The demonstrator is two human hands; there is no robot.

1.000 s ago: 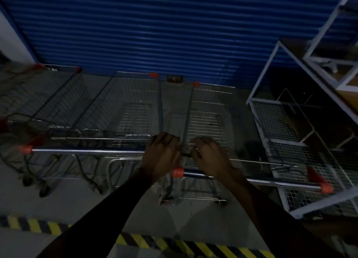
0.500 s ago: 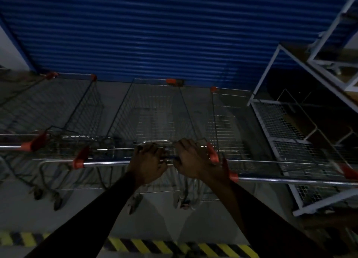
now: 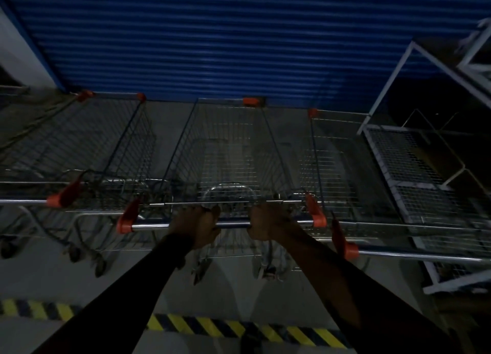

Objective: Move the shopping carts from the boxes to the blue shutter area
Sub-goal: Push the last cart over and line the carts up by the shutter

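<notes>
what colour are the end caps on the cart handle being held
Orange-red end caps on the silver handle, clearest in the head view.

Left arm's got a long dark sleeve (image 3: 138, 282) going right down to the wrist, snug cuff. Right forearm looks bare, no watch or rings showing on either hand, though it's pretty dim.

I see dim light, a grey concrete floor (image 3: 318, 295) crossed by yellow-black hazard tape (image 3: 202, 325), and a white metal rack (image 3: 393, 151) at right.

Head cam looks fwd/down, close over cart handle (image 3: 231, 224).
</notes>
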